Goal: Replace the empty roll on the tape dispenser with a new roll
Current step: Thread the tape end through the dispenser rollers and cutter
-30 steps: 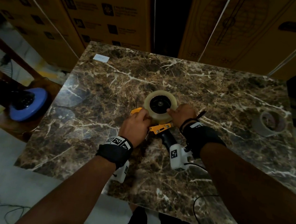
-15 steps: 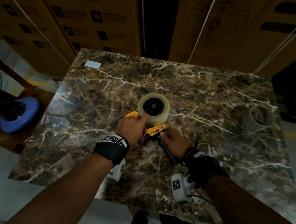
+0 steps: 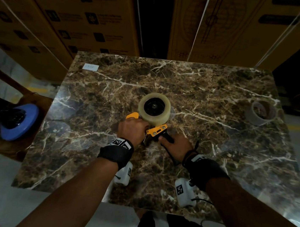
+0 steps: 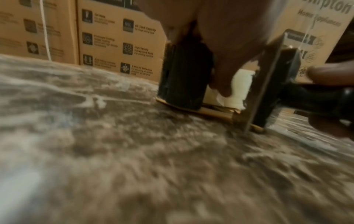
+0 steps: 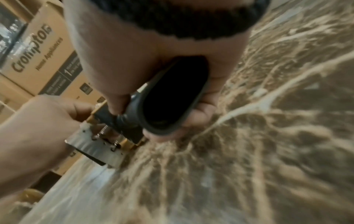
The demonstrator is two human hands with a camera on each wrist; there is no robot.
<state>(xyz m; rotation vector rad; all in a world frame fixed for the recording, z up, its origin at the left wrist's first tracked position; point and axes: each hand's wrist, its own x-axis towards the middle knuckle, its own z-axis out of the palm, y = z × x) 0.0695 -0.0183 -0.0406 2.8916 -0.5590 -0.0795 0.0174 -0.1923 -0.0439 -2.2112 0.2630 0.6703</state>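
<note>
A yellow tape dispenser lies on its side in the middle of the marble table. A new clear tape roll sits on its hub. My left hand curls round the dispenser's front end. In the left wrist view one fingertip reaches down onto the pale tape between the black roller and the blade plate. My right hand grips the black handle. The empty grey core stands at the table's right side.
Stacked cardboard boxes rise right behind the table's far edge. A blue disc-shaped object lies on a wooden chair to the left. A small white label is stuck at the table's far left corner.
My right hand has left the top of the tape roll and come back to grip the handle. My left hand has stayed at the dispenser's front end.
</note>
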